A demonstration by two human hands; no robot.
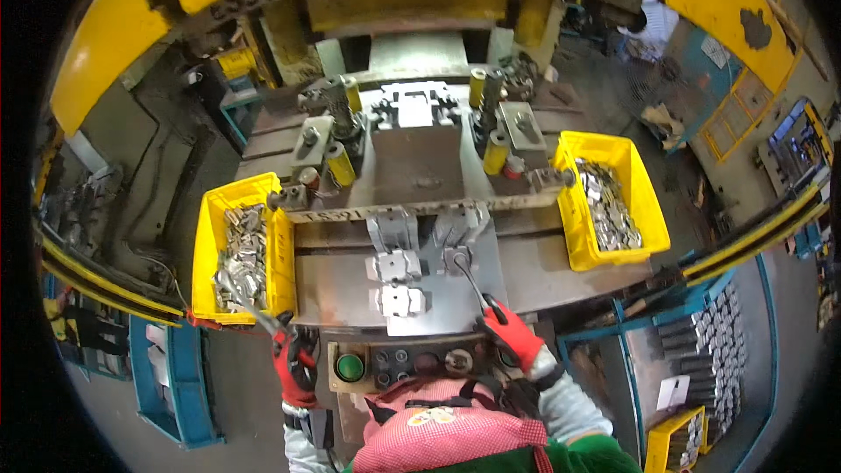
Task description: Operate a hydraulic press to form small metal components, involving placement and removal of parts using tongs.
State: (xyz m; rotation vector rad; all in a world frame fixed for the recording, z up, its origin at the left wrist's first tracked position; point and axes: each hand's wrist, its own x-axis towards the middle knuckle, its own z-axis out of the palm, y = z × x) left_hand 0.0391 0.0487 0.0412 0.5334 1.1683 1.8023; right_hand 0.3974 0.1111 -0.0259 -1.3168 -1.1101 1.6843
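My left hand point(298, 361), in a red and black glove, is closed around a long metal tool point(261, 315). That tool reaches over the near rim of the left yellow bin point(286, 273), and its far end blurs into the metal pieces there. Gloved likewise, my right hand point(510, 335) grips a thin metal rod point(474, 285). The rod's tip meets a small metal part point(456, 259) on the pale plate point(491, 298). Left of it lie two silvery stamped parts point(397, 265), one nearer me than the other. Behind them, two taller bent parts point(392, 228) stand against the press bed.
A yellow press frame point(420, 9) arches over the die point(416, 109), flanked by guide posts point(340, 109). Another yellow bin point(655, 228) of metal pieces stands right. A green button point(349, 368) sits on the near control panel. Blue racks point(171, 385) stand on both sides.
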